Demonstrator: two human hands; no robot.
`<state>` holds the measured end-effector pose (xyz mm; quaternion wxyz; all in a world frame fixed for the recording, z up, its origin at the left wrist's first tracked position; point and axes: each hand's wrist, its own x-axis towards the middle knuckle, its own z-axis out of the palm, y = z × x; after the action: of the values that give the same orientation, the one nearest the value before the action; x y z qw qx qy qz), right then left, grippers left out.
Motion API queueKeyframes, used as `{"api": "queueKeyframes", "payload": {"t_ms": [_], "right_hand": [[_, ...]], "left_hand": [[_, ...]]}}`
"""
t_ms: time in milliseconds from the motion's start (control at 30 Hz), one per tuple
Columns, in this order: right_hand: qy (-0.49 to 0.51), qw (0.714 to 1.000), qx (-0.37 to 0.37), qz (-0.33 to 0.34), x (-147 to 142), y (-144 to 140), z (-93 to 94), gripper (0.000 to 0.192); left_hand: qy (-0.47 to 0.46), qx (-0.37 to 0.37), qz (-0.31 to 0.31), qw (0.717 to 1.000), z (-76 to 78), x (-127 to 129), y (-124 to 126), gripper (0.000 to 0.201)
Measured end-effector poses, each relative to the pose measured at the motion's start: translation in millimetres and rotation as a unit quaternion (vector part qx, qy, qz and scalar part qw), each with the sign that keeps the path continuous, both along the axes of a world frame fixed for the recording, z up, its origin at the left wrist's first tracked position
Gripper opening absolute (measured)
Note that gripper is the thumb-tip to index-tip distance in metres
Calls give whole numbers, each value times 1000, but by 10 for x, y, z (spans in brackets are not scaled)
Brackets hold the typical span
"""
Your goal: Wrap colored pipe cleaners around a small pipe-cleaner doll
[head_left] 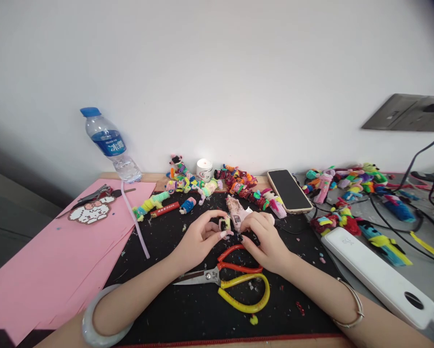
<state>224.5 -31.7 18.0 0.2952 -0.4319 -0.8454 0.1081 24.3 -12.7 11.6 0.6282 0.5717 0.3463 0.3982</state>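
Two hands meet above the scissors (224,280). The left hand (198,239) pinches a small fuzzy figure (225,224). The right hand (265,237) clasps a pink glue gun (236,212).

A small fuzzy piece (224,224), pale yellow-green with black and white bits, sits pinched between the thumb and fingers (222,234) of the left hand (198,239), held just above the black mat (202,309) near its middle. Just beside it, under the right hand (265,237), is a pink glue gun (236,212), lying tilted with its body pointing away toward the wall. Its far end shows; the near end is hidden.
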Motion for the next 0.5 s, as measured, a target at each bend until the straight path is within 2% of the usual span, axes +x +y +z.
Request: {"api": "queueKeyframes", "payload": {"t_ms": [167,500], "right_hand": [[-1,1000,-10,17,-9,-10,-33,4],[7,999,-27,27,-12,-1,-36,6]], "left_hand": [[28,26,-30,999,8,18,-52,27],[18,-6,-31,999,-7,21,-34,31]]}}
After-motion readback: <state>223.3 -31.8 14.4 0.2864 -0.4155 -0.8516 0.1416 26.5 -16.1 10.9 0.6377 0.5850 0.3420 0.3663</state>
